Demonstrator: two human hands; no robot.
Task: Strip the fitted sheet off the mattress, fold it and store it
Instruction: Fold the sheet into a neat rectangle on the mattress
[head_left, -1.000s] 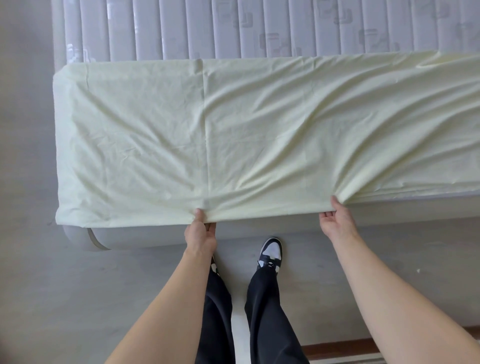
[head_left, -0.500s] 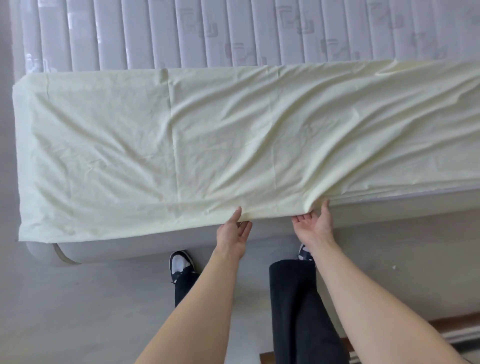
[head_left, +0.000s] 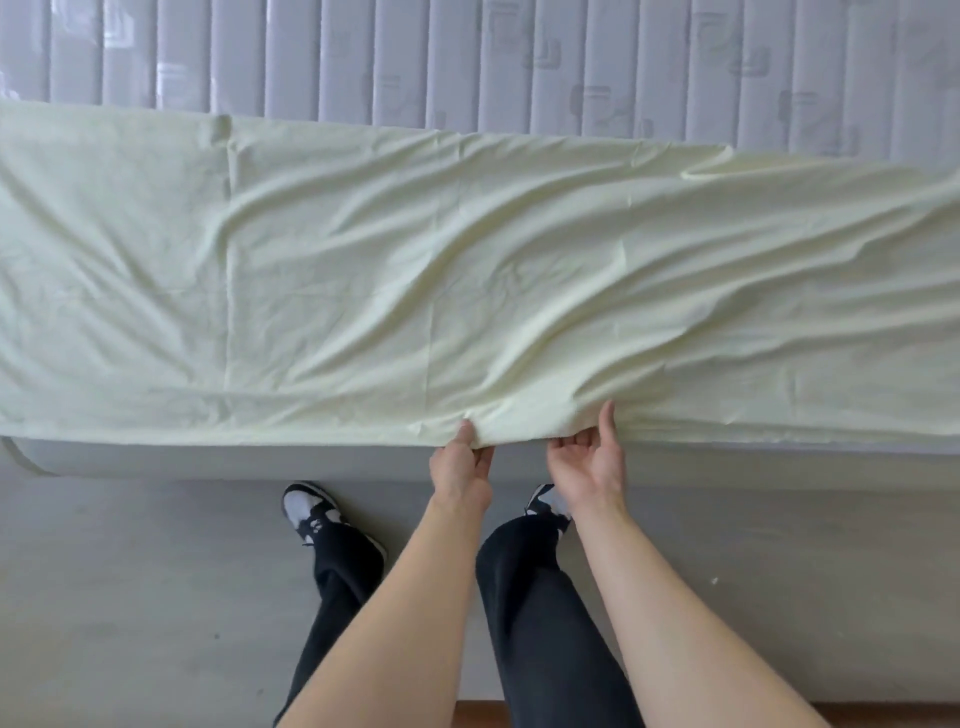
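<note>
Creased pale-yellow sheet (head_left: 415, 270) on quilted mattress (head_left: 519, 57), left hand (head_left: 460, 470) fingers pinching hem, right hand (head_left: 589, 465) fingers apart.

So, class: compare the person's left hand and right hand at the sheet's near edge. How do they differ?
The left hand shows its back, thumb on top, pinching the sheet; the right hand is turned palm up. The left hand's fingers are tucked under the edge; the right hand's fingers are loosely spread, thumb raised against the fabric. Both sit close together at the hem.
</note>
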